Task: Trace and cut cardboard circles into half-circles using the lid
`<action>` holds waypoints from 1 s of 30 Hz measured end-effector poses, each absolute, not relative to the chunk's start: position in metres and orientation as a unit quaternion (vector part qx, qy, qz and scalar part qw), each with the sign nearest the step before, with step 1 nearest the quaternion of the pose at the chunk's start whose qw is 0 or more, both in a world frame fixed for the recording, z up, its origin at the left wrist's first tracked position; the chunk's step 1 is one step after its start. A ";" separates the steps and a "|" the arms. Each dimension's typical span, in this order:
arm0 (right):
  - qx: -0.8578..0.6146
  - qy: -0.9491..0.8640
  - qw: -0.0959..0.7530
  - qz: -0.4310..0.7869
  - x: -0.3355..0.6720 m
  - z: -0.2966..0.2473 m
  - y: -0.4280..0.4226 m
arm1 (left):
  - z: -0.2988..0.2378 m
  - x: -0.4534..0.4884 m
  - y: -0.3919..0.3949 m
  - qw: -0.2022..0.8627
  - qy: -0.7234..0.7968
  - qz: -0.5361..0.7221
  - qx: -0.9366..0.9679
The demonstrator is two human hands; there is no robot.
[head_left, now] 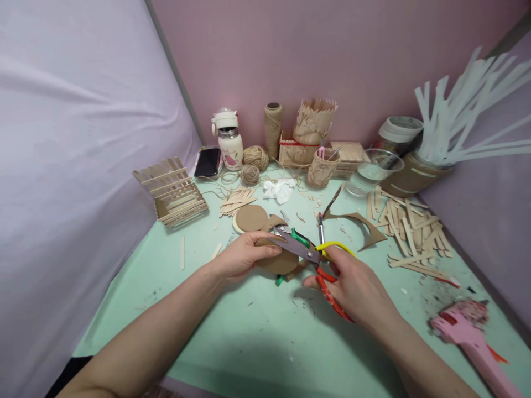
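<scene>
My left hand pinches a rounded piece of brown cardboard over the middle of the table. In my right hand is a pair of scissors with one yellow and one red handle. The scissor blades lie across the upper edge of the cardboard, near my left fingertips. Just behind sits a cut cardboard disc with a paler round piece under it. A green-handled tool is partly hidden by the scissors. A marker and a curved cardboard offcut lie beyond my right hand.
Loose craft sticks are heaped at the right, above a pink glue gun. A stick basket stands left. Along the back are a phone, a bottle, twine and a plastic cup of water.
</scene>
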State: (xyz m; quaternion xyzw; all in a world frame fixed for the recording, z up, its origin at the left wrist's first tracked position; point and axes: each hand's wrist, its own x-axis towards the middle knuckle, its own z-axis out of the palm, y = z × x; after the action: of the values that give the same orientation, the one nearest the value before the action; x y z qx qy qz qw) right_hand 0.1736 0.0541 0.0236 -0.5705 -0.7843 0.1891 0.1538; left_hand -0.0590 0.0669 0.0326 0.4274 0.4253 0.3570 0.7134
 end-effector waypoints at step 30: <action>-0.712 -0.624 0.245 0.209 0.222 0.034 0.076 | 0.035 -0.054 0.067 0.752 0.429 0.453 0.213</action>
State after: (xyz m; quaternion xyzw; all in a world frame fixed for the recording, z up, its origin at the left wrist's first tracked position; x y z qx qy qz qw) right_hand 0.2222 0.0759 0.0336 -0.7120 -0.6239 0.2094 0.2449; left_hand -0.0543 0.0673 0.0353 0.2127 0.4289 0.4531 0.7520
